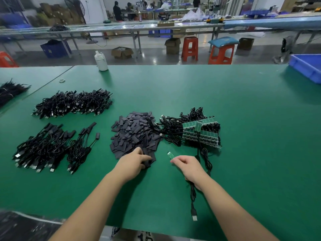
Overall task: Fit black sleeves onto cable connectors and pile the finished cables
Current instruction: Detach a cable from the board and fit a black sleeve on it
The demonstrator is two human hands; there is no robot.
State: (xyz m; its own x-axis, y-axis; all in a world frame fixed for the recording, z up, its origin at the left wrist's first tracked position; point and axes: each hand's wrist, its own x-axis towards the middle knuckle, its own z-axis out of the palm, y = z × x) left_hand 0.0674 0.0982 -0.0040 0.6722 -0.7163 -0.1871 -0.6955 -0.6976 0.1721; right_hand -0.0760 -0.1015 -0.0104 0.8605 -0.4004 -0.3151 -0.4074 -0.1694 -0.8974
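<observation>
Finished cables (46, 150) lie piled at left of frame. At centre, the left hand (133, 161) pinches a sleeve at the near edge of the black sleeve heap (133, 133). Right of it, the right hand (188, 166) grips a cable (193, 197), its green connector board (170, 155) raised.

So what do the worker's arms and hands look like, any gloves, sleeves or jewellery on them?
Both hands are bare: no gloves on the left hand or the right hand. Both forearms are uncovered along all of the length that shows, with no sleeve or cuff in the picture. No watch, bracelet or ring shows on either wrist or on the fingers that can be seen. Nails are too small to judge.
</observation>
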